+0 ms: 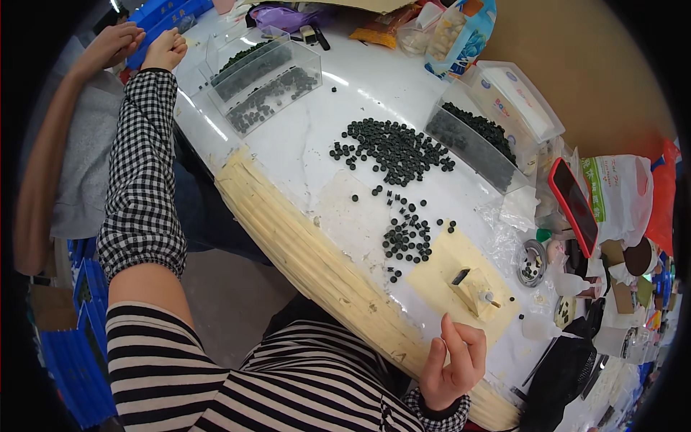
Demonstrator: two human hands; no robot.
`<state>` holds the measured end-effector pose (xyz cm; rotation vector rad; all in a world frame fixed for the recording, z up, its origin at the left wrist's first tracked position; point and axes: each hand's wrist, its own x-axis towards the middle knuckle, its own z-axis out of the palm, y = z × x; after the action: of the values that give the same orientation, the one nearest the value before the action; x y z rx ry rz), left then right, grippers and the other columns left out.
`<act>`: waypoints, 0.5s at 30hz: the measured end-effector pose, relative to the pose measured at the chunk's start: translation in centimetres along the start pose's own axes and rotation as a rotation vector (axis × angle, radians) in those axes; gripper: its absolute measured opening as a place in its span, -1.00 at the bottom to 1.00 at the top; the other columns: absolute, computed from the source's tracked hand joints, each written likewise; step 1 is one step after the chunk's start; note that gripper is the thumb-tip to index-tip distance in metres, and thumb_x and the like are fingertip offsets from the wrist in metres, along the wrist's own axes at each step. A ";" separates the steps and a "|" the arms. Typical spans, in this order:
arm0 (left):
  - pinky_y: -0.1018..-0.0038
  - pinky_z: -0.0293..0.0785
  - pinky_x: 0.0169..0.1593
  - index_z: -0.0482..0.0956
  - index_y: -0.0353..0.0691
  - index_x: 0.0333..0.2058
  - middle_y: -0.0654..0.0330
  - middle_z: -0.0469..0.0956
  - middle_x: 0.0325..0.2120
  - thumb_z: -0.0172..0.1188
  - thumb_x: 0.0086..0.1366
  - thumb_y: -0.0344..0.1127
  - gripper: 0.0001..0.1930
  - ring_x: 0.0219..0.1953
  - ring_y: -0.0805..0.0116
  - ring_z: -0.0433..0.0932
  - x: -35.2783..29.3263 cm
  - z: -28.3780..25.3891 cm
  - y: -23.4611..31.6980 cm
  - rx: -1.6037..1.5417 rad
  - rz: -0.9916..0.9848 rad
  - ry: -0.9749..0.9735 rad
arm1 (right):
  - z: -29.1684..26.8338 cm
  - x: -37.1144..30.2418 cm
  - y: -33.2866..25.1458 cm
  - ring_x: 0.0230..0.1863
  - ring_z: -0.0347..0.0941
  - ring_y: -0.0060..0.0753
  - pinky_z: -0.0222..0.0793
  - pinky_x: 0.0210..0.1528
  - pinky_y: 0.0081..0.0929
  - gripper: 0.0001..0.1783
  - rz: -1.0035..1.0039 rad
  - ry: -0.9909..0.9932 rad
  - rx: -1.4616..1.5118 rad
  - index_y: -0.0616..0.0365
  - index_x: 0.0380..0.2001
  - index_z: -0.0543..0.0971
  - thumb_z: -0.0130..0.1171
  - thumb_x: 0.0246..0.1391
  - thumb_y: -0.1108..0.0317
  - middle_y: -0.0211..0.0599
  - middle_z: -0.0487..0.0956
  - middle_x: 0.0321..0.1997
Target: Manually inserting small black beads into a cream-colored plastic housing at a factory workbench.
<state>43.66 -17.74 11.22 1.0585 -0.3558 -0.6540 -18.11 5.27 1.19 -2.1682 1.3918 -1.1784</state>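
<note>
1. The right hand (453, 366) hung nearer the wearer than the heap of small black pieces (396, 153), thumb and forefinger close together; whether anything lay between them could not be told.
2. The left hand (165, 50), at the end of a checked cloth sleeve (140, 162), was raised well left of the heap, fingers curled; its contents could not be told. A co-worker's hand (114, 49) showed beyond it.
3. Between the heap and the right hand stood an angular cream block (471, 291) with a small pale metallic-looking stub, on a matt cream sheet (428, 277).
4. Loose black pieces (408, 241), round and spool-like, lay on the near side of the heap.
5. Right of the heap: a clear, hard-walled box (468, 162) of black pieces; beyond it, a printed lidded container (518, 101), a glossy red-cased phone (576, 205) and a crinkled white bag (625, 191) with green printing.
6. Beyond the heap stood a blue-and-white printed bag (471, 39); to its left, a clear divided box (314, 75).
</note>
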 end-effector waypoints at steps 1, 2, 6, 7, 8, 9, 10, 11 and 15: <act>0.58 -0.16 -0.67 0.15 -0.10 -0.52 0.39 0.02 -0.73 -0.09 0.43 -0.42 -0.72 -0.75 0.56 -0.06 -0.3 0.3 -0.1 0.027 0.045 -0.012 | 0.0 0.0 0.0 -0.38 0.40 -0.35 0.31 -0.31 -0.50 -0.65 0.002 0.000 -0.003 0.31 -0.13 0.62 0.14 -0.07 0.63 -0.19 0.51 -0.38; 0.58 -0.17 -0.66 0.15 -0.07 -0.49 0.40 0.02 -0.73 -0.07 0.42 -0.45 -0.74 -0.74 0.57 -0.06 0.1 0.3 0.1 0.033 0.055 -0.031 | 0.2 -0.1 0.0 -0.39 0.39 -0.35 0.31 -0.31 -0.50 -0.65 0.003 0.005 0.001 0.31 -0.13 0.62 0.14 -0.07 0.64 -0.19 0.51 -0.39; 0.58 -0.16 -0.66 0.15 -0.08 -0.45 0.39 0.02 -0.72 -0.07 0.42 -0.45 -0.77 -0.74 0.57 -0.05 0.5 0.4 0.5 0.053 0.093 -0.090 | 0.3 -0.2 0.3 -0.41 0.40 -0.31 0.31 -0.34 -0.48 -0.65 -0.004 0.018 0.001 0.29 -0.14 0.63 0.21 -0.09 0.61 -0.22 0.52 -0.39; 0.59 -0.16 -0.66 0.15 -0.09 -0.44 0.39 0.03 -0.72 -0.06 0.42 -0.45 -0.77 -0.74 0.57 -0.05 0.4 0.6 0.4 0.060 0.097 -0.099 | 0.3 -0.2 0.4 -0.41 0.40 -0.29 0.30 -0.36 -0.47 -0.64 -0.007 0.022 -0.002 0.28 -0.14 0.63 0.25 -0.11 0.59 -0.23 0.52 -0.40; 0.59 -0.16 -0.66 0.14 -0.09 -0.43 0.39 0.03 -0.72 -0.06 0.42 -0.45 -0.77 -0.73 0.58 -0.05 0.3 0.8 0.3 0.067 0.101 -0.108 | 0.3 -0.1 0.5 -0.42 0.40 -0.30 0.30 -0.36 -0.47 -0.64 -0.009 0.023 -0.001 0.28 -0.14 0.63 0.25 -0.10 0.59 -0.23 0.52 -0.40; 0.60 -0.16 -0.66 0.14 -0.10 -0.44 0.39 0.04 -0.71 -0.06 0.42 -0.45 -0.77 -0.73 0.58 -0.04 0.3 0.9 0.2 0.067 0.094 -0.116 | 0.3 -0.1 0.5 -0.42 0.40 -0.30 0.30 -0.36 -0.48 -0.64 -0.011 0.025 -0.004 0.27 -0.14 0.63 0.25 -0.10 0.59 -0.23 0.52 -0.40; 0.61 -0.15 -0.66 0.14 -0.10 -0.44 0.39 0.04 -0.71 -0.06 0.42 -0.44 -0.77 -0.73 0.58 -0.03 0.4 1.0 0.2 0.066 0.088 -0.123 | 0.3 -0.1 0.5 -0.42 0.40 -0.30 0.30 -0.37 -0.48 -0.64 -0.012 0.028 -0.007 0.27 -0.14 0.63 0.25 -0.10 0.59 -0.23 0.52 -0.40; 0.61 -0.15 -0.66 0.13 -0.11 -0.44 0.39 0.05 -0.71 -0.06 0.42 -0.44 -0.76 -0.73 0.59 -0.03 0.4 1.2 0.0 0.066 0.082 -0.131 | 0.3 -0.1 0.5 -0.43 0.40 -0.30 0.30 -0.37 -0.48 -0.65 -0.014 0.029 -0.014 0.27 -0.14 0.63 0.25 -0.10 0.59 -0.23 0.52 -0.40; 0.62 -0.05 -0.58 0.27 -0.17 -0.42 0.35 0.12 -0.64 -0.05 0.37 -0.42 -0.86 -0.65 0.57 0.06 0.3 1.0 2.4 0.128 0.162 -0.115 | 0.5 -0.2 0.4 -0.43 0.40 -0.31 0.30 -0.38 -0.48 -0.65 -0.019 0.022 0.015 0.26 -0.14 0.63 0.24 -0.09 0.59 -0.23 0.52 -0.41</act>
<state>44.08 -17.83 13.82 1.1037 -0.5835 -0.5539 -18.05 5.19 0.53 -2.1695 1.3697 -1.2196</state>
